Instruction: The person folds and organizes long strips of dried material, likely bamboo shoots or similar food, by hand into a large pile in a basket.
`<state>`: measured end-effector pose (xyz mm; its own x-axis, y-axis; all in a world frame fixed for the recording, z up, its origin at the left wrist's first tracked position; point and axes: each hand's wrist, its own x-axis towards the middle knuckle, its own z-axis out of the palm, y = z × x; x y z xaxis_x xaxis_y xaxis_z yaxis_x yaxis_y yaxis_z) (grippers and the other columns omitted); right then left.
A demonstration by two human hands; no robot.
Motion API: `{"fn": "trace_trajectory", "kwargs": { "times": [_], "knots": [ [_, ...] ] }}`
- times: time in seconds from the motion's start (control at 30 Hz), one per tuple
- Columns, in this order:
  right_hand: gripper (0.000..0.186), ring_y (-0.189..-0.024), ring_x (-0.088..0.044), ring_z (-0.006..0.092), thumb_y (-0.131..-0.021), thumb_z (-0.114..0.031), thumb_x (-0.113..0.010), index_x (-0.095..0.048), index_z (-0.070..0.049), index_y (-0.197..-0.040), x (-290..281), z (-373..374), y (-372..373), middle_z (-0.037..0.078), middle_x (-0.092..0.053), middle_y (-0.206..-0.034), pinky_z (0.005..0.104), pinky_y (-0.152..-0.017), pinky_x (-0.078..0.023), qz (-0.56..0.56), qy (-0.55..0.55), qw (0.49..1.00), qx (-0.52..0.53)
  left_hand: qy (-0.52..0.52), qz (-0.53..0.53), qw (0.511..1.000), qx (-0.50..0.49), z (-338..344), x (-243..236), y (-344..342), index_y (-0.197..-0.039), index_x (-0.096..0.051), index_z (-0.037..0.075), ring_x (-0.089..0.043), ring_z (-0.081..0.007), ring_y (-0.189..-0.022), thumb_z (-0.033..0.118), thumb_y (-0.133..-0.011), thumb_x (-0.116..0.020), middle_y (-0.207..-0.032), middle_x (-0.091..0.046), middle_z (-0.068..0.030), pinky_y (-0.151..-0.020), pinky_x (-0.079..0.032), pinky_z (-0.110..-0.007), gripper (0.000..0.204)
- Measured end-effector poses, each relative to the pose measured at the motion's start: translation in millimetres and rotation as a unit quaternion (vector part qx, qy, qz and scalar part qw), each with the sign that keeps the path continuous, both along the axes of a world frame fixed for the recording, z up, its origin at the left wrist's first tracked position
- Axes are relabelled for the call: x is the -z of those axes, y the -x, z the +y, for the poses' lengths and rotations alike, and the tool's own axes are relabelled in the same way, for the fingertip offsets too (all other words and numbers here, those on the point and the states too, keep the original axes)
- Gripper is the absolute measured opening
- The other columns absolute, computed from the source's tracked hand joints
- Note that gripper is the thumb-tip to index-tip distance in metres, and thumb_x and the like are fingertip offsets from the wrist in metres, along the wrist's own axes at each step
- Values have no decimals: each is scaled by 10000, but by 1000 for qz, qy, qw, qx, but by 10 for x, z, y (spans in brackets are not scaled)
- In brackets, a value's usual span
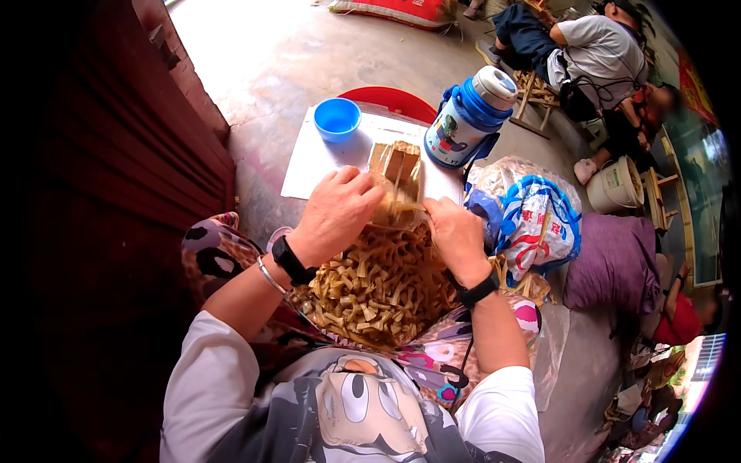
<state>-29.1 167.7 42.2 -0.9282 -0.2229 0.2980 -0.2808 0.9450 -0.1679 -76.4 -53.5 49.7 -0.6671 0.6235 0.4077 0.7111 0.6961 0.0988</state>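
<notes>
On my lap lies a woven piece (370, 289) of tan plant strips, likely dried husk, with many short stubby ends sticking up. At its far edge stands a squarish tan block (400, 162). My left hand (343, 207) is closed, its bent fingers at the near left side of the block; what they grip is hidden. Opposite it, my right hand (454, 235) pinches a pale tan strip (413, 207) between thumb and forefinger. The strip stretches toward my left hand and looks smeared by motion.
A white board (299, 171) holds a blue cup (336, 119) and a tall blue-and-white bottle (468, 119). A red round thing (394, 100) shows behind. Right of me lie a printed plastic bag (540, 228) and a purple cushion (614, 262). Farther right, a bucket (615, 187) stands near seated people.
</notes>
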Motion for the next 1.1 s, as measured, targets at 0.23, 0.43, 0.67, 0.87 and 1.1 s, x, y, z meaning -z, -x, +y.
{"fn": "trace_trajectory", "kwargs": {
  "times": [0.23, 0.43, 0.67, 0.87, 1.1],
  "knots": [
    [203, -600, -583, 140, -948, -220, -518, -586, -39, -1009, -146, 100, -132, 29, -574, -692, 242, -585, -491, -420, 615, 668, 1, -138, -108, 978, 113, -77, -161, -210, -1043, -602, 88, -603, -246, -869, 39, -712, -639, -1101, -563, -89, -713, -523, -333, 336],
    [265, -620, -590, 93, -941, -283, -547, -580, -29, -1010, -292, -102, -308, 8, -585, -726, 175, -514, -425, -496, 652, 573, -23, -163, -31, 958, 234, 29, -86, -282, -1166, -591, 101, -615, -235, -876, 29, -769, -597, -1251, -484, -134, -695, -532, -317, 403],
    [178, -604, -596, 79, -909, -199, -585, -586, -51, -1010, -323, -83, -330, 6, -607, -732, 147, -432, -342, -518, 635, 572, -31, -158, 11, 960, 231, 34, -80, -263, -1032, -620, 41, -624, -222, -853, 26, -710, -620, -1247, -513, -128, -699, -527, -312, 322],
    [194, -679, -620, 167, -876, -79, -545, -548, -26, -1062, -349, 250, -335, 108, -619, -871, 139, -362, -335, -509, 696, 503, -60, -189, -28, 976, 103, -49, -89, -146, -950, -573, 26, -620, -244, -735, 5, -758, -632, -933, -602, -87, -635, -512, -306, 201],
    [385, -813, -627, 219, -883, 37, -444, -482, -72, -1251, -302, 245, -388, 127, -568, -1047, 141, -341, -388, -393, 796, 439, -142, -139, -190, 960, 151, 134, 116, -447, -888, -572, 46, -596, -286, -655, 63, -789, -607, -737, -554, -98, -558, -479, -363, 106]
  ]
}}
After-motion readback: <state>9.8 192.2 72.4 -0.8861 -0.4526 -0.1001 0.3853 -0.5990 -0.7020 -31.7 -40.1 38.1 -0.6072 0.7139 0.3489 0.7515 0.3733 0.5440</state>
